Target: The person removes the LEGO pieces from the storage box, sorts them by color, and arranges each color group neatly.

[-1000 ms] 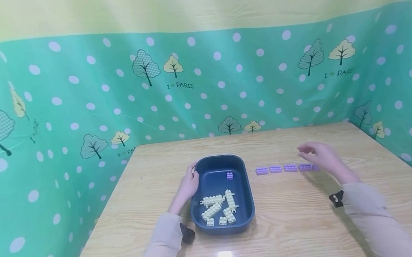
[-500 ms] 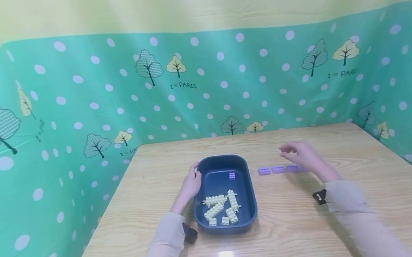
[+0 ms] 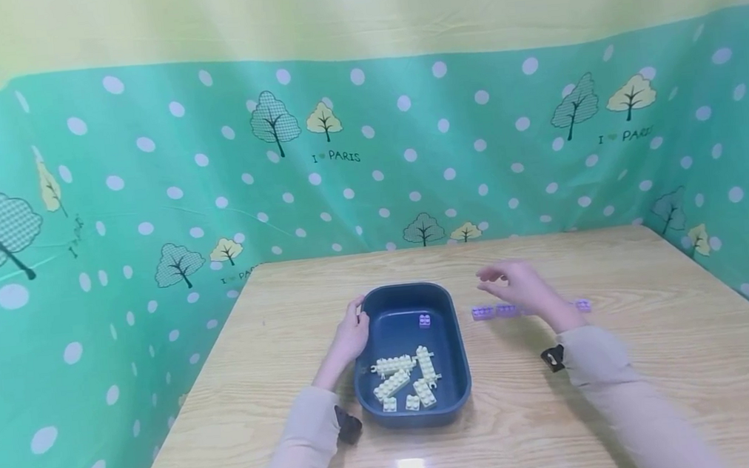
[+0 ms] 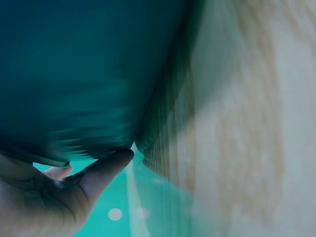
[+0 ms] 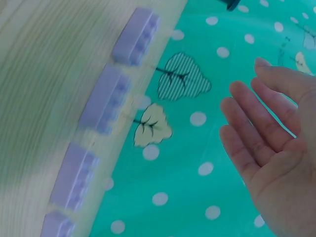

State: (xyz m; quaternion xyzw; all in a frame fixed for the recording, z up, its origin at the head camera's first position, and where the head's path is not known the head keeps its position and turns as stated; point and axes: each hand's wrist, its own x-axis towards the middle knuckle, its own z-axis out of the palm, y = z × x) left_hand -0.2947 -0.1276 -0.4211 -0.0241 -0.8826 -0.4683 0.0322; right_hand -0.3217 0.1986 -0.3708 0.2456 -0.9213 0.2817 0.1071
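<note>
A dark blue plastic tub (image 3: 383,333) stands on the table, and my left hand (image 3: 351,334) holds its left rim. In the left wrist view, the thumb (image 4: 106,173) lies against the tub's outer wall (image 4: 89,74). Inside the tub are a small purple brick (image 3: 425,321) and several cream bricks (image 3: 393,385). To the right of it runs a row of purple bricks (image 3: 483,313), partly hidden behind my right hand (image 3: 519,286). That hand hovers over the row, fingers relaxed and holding nothing. Several bricks of the row (image 5: 106,98) also show in the right wrist view.
A wooden table (image 3: 517,415) carries everything. A green dotted curtain (image 3: 371,190) hangs behind and on both sides. A smaller purple brick (image 3: 583,306) ends the row at the right. Black wrist cameras (image 3: 348,424) sit at both cuffs.
My right hand has moved left along the row of purple bricks, uncovering the small brick at the right end. My left hand stays at the tub; the head view has shifted slightly.
</note>
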